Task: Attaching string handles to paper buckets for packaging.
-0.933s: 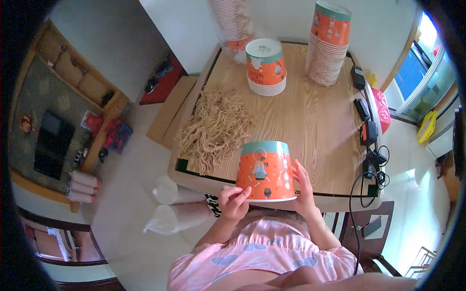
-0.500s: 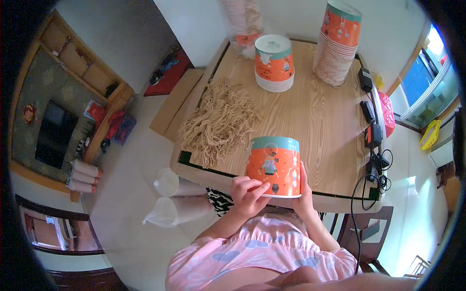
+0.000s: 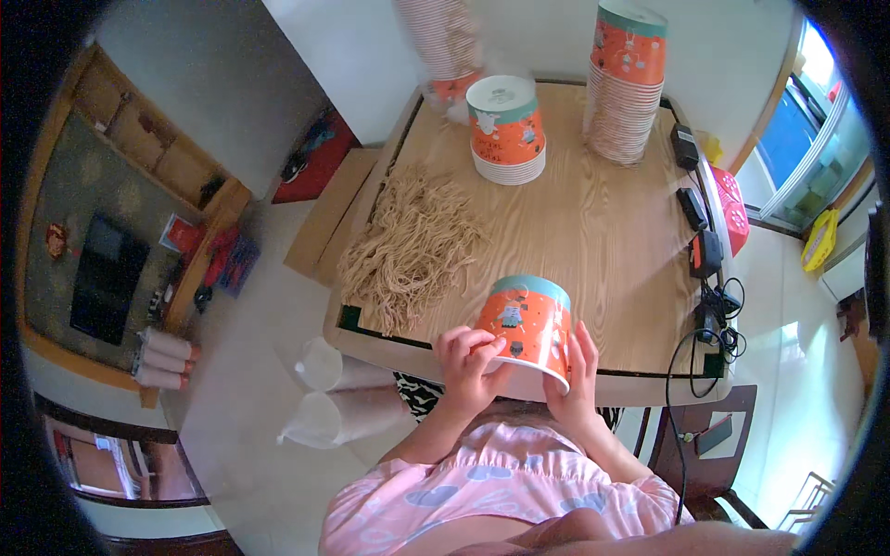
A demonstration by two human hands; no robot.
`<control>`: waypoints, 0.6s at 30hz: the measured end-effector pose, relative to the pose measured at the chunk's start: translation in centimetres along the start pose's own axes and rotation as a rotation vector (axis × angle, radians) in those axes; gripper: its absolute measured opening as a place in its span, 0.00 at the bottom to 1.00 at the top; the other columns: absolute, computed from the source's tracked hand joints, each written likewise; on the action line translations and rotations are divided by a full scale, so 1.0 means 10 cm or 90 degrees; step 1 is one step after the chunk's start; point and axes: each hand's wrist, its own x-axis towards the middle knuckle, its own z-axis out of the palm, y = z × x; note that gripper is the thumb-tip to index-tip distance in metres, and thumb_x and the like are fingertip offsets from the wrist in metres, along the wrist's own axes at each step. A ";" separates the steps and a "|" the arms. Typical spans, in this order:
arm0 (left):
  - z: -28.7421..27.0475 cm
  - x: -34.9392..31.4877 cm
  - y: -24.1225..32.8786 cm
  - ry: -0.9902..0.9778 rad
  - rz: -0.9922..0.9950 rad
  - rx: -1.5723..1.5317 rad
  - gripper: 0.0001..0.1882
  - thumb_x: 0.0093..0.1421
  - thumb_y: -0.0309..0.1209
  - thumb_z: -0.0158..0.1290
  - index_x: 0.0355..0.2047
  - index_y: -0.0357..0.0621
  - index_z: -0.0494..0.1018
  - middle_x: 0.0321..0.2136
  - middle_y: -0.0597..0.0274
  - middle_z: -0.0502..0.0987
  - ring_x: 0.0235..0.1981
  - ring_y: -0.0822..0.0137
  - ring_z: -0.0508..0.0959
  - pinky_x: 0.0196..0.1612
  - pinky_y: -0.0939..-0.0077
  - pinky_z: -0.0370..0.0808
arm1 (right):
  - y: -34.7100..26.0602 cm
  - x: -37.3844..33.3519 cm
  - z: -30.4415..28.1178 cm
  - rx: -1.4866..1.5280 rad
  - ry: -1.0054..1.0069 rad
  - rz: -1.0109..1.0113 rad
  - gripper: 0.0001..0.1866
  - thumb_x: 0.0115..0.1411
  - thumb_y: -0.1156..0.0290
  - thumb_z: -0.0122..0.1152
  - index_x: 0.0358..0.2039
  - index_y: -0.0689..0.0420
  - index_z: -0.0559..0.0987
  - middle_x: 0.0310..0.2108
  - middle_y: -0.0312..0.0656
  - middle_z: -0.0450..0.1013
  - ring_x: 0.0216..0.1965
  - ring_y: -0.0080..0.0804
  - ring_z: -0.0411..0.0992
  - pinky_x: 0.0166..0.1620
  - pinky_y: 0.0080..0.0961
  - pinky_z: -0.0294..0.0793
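Note:
At the table's near edge I hold an orange paper bucket [image 3: 525,322] with a teal band and printed figures. It is upside down and tilted, its white-rimmed mouth toward me. My left hand [image 3: 470,364] grips its left side near the rim, fingers on the outer wall. My right hand [image 3: 575,378] holds the rim on the right, its fingers partly hidden behind the edge. Left of the bucket lies a loose heap of tan cords [image 3: 413,250]. Farther back stands a short stack of similar upturned buckets [image 3: 508,139].
A tall bucket stack [image 3: 625,102] stands at the wood-grain table's [image 3: 565,222] far right, and a plastic-wrapped stack [image 3: 443,46] at the far left. Black power adapters [image 3: 705,255] and cables line the right edge. Below the left edge are white-wrapped rolls [image 3: 348,417]. A chair [image 3: 677,463] stands at right.
The bucket has tipped so that its mouth faces me more. My right hand has slid from its side down to the rim. The whole view has shifted slightly.

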 end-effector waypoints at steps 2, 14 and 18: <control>0.06 0.11 -0.01 -0.010 -0.007 -0.023 0.16 0.45 0.39 0.61 0.34 0.50 0.73 0.33 0.66 0.71 0.37 0.60 0.69 0.43 0.62 0.63 | -0.05 0.03 -0.05 -0.020 0.070 -0.060 0.29 0.49 0.73 0.59 0.53 0.57 0.66 0.57 0.55 0.55 0.58 0.56 0.55 0.57 0.51 0.56; 0.67 0.61 0.26 -0.076 0.141 -0.066 0.16 0.42 0.38 0.62 0.30 0.51 0.71 0.33 0.70 0.71 0.37 0.64 0.70 0.39 0.64 0.62 | -0.20 0.42 -0.70 -0.059 0.134 -0.044 0.22 0.45 0.80 0.58 0.44 0.58 0.71 0.45 0.47 0.65 0.48 0.49 0.62 0.52 0.43 0.62; 0.75 0.68 0.35 -0.078 0.164 -0.073 0.15 0.42 0.38 0.62 0.30 0.51 0.71 0.33 0.69 0.71 0.37 0.64 0.70 0.40 0.64 0.62 | -0.18 0.42 -0.79 -0.074 0.132 -0.035 0.20 0.46 0.80 0.57 0.43 0.59 0.72 0.45 0.48 0.65 0.48 0.48 0.63 0.51 0.41 0.63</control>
